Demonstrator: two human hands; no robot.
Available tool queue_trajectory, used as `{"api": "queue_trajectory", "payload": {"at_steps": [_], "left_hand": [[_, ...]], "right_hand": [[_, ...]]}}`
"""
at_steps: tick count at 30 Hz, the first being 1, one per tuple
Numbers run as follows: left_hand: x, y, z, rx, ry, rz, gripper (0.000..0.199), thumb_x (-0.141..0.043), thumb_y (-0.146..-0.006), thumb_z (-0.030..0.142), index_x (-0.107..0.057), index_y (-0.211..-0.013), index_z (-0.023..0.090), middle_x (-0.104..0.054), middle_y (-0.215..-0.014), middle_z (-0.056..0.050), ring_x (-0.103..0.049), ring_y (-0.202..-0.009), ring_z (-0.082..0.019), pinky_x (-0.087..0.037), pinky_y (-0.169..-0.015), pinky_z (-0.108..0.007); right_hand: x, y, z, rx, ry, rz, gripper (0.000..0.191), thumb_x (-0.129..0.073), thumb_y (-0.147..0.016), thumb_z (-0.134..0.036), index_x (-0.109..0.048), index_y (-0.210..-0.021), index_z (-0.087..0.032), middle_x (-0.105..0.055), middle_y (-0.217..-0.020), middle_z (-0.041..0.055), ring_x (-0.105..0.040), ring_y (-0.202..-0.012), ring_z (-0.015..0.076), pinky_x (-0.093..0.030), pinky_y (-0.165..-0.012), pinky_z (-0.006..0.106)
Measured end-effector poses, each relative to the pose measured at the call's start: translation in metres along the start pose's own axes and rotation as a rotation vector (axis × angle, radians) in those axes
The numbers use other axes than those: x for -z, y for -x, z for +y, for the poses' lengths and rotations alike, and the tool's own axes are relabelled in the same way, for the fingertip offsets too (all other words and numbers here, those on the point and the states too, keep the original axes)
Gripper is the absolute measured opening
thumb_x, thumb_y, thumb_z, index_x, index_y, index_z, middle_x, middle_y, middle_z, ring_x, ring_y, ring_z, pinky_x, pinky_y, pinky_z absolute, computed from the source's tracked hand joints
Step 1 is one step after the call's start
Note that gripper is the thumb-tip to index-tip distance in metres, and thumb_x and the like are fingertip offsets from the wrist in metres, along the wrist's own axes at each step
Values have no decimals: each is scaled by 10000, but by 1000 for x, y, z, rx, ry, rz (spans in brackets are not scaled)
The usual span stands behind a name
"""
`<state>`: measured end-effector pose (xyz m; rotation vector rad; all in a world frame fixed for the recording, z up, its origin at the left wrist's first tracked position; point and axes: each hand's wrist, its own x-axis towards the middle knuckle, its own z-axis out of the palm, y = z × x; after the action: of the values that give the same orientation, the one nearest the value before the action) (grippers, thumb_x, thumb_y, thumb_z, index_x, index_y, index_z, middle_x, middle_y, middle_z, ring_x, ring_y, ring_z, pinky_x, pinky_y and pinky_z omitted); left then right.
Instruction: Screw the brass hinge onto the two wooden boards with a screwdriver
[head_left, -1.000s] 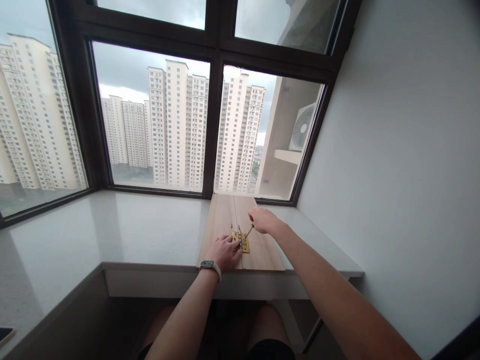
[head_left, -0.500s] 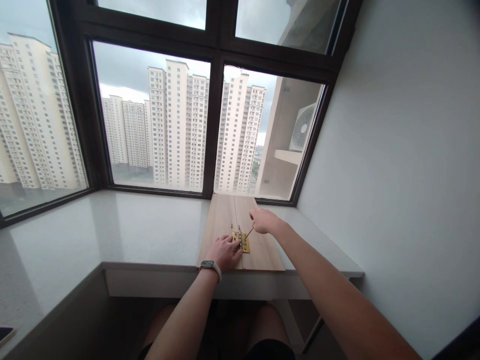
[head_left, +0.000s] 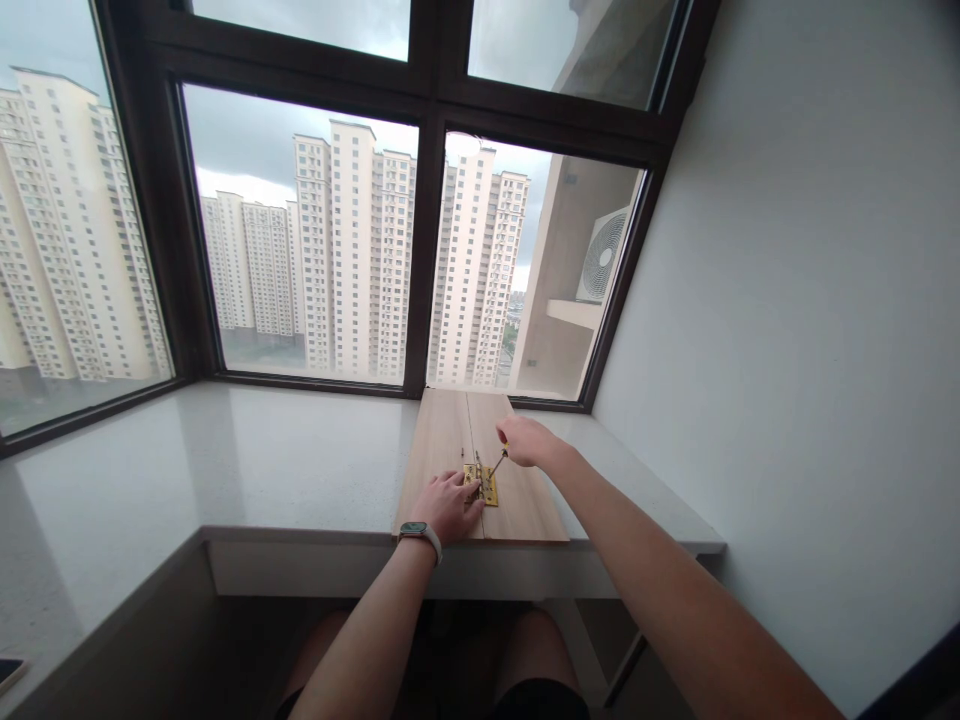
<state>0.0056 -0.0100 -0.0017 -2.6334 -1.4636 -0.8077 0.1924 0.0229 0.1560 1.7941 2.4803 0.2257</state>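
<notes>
A brass-coloured butt hinge (head_left: 490, 490) lies across the joint between two light wood boards (head_left: 521, 503). Flat on the hinge's left leaf and lower edge rest the spread fingers of my left hand (head_left: 448, 507), covering part of it. My right hand (head_left: 526, 442) is closed around the handle of a screwdriver (head_left: 497, 464), most of the handle hidden in the fist. Its thin shaft slants down to the left, with the tip at the hinge's right leaf. A small screw (head_left: 463, 453) stands in the left board, just beyond the hinge.
The boards rest on a pale stone windowsill counter (head_left: 315, 460), reaching its front edge. Behind them is a dark-framed window (head_left: 424, 250). A grey-white wall (head_left: 787, 330) rises on the right. The corner of a dark flat object (head_left: 10, 670) shows at lower left.
The view has shifted very slightly. My right hand has turned a little on the screwdriver, showing a bit more yellow near the handle's end. The left hand stays on the hinge.
</notes>
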Motion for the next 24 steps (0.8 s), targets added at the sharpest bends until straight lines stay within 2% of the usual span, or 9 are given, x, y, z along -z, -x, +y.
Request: {"api": "queue_trajectory", "payload": {"at_steps": [3,7,10,14,17,24], "left_hand": [[1,0,2,5,2,-11,465,-464,-987,545,-637,-1348,308,-654,-1285,-92,-545,-1248,-302,-451,-1023,-454],[3,0,4,10,-5,-15,452,-488,-975,542,-646,-1334,316,-655,-1282,-93,-551,-1240,-310,-455,-1012,-457],[4,0,3,7,-4,-17,451,-482,-978,539,-648,-1331,313,-656,-1279,-94,-551,-1240,-309,-457,-1006,-455],[4,0,2,3,4,-8,452,-469,-985,539,-645,-1333,311,-657,-1280,-92,-550,-1243,-305,-459,-1002,-452],[3,1,2,7,7,-15,461,-466,-985,545,-642,-1339,308,-655,-1286,-95,-546,-1248,-309,-457,-1007,-461],[1,0,0,4,2,-12,465,-462,-984,551,-644,-1337,309,-649,-1302,-92,-540,-1248,-309,-453,-1019,-467]], "right_hand": [[1,-1,-1,-16,-3,11,88,-645,-906,-236,-654,-991,-212,-691,-1150,95,-656,-998,219,-433,-734,284],[0,-2,-2,-58,-10,-2,170,-584,-957,-336,-684,-1016,-212,-710,-1131,116,-659,-1018,242,-454,-770,310],[0,-3,-1,-59,-19,-17,186,-615,-933,-355,-684,-1038,-218,-699,-1144,117,-654,-1022,247,-458,-767,313],[0,-4,2,-29,-49,-43,242,-725,-834,-258,-666,-1065,-215,-650,-1213,107,-651,-977,218,-438,-713,276],[-1,-4,3,-6,-65,-58,271,-725,-801,-158,-659,-1058,-215,-652,-1198,93,-653,-934,196,-413,-668,254],[-5,-6,2,6,-69,4,177,-688,-826,-137,-668,-980,-222,-672,-1171,65,-650,-921,179,-399,-652,248]]}}
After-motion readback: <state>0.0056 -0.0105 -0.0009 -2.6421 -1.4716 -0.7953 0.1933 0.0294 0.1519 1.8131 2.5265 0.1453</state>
